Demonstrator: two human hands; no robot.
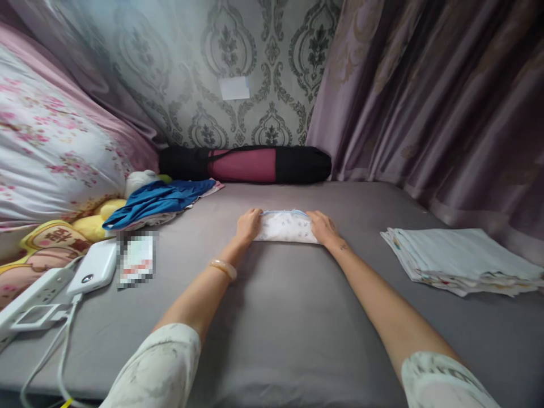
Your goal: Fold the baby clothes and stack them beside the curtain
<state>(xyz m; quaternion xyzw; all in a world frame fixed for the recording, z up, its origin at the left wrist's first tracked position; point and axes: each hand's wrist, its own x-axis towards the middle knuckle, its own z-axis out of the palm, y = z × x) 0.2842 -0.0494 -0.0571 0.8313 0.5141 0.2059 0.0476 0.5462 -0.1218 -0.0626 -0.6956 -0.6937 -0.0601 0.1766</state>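
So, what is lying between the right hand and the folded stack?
Between the right hand and the folded stack, only bare grey sheet shows in the head view.

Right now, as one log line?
left hand: on cloth's left end | right hand: on its right end | white cloth: on grey sheet

A flat surface covered in smooth grey fabric (280, 317) carries a small white patterned cloth with blue edging (285, 226) between the two hands, a stack of pale folded cloths (463, 258) right of the right hand (323, 228), a crumpled blue cloth (159, 201) left of the left hand (249, 225), and a long black-and-maroon fabric bag (244, 165) beyond both.
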